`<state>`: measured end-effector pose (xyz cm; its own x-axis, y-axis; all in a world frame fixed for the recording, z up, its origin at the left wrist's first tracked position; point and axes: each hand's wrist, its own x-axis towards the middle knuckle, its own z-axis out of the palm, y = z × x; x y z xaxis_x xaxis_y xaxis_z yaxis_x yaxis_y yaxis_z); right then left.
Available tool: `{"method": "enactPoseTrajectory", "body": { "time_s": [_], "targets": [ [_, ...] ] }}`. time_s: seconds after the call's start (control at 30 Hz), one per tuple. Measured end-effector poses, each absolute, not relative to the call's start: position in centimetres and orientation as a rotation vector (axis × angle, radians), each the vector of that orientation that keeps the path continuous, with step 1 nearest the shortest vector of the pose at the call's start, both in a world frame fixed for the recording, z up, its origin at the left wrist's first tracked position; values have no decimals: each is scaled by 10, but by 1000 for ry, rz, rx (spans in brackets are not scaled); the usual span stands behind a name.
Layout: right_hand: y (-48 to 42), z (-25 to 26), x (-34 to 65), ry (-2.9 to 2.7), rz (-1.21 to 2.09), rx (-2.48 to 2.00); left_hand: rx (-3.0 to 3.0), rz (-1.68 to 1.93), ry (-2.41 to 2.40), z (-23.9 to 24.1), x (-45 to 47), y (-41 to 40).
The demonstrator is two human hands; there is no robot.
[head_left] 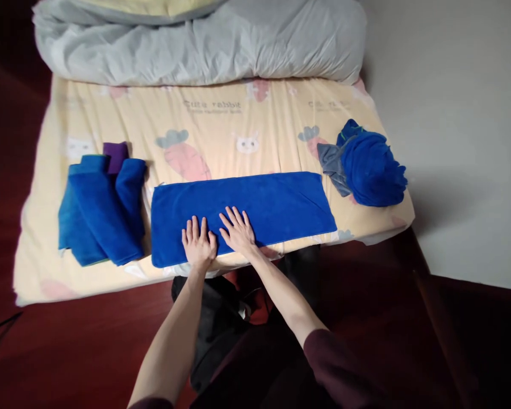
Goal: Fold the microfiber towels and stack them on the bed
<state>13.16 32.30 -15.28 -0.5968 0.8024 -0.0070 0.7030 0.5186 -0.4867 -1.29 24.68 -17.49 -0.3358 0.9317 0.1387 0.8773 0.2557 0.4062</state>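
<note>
A blue towel [272, 199] lies flat as a long rectangle along the bed's near edge. My left hand [199, 244] rests palm down on its left half, fingers spread. Just to the right, my right hand [238, 230] also presses flat on the cloth with its fingers apart. Neither hand grips anything. To the left of the towel is a pile of folded blue towels [104, 213], with a small purple cloth [116, 156] behind them. A crumpled blue bundle of cloth [372, 167] sits at the right, beside a grey cloth [334, 167].
The bed [123, 116] has a yellow sheet printed with carrots and rabbits. A rolled grey quilt [196, 48] lies across its far side. A pale wall [460, 142] stands on the right, and dark reddish floor [68, 352] shows below the bed's near edge.
</note>
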Motion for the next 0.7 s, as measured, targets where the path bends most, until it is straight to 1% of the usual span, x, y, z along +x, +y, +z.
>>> {"method": "enactPoseTrajectory", "body": {
  "time_s": [0.17, 0.3, 0.47, 0.7],
  "targets": [
    [328, -156, 150, -2512, 721, -1231, 1723, 605, 2392, -176, -13, 246],
    [347, -166, 194, -2416, 628, -1342, 1760, 585, 2426, -178, -13, 245],
    [381, -172, 272, -2340, 533, -1542, 1794, 577, 2437, -178, -13, 245],
    [410, -175, 361, -2344, 344, -1720, 1800, 549, 2467, -180, -14, 246]
  ]
}}
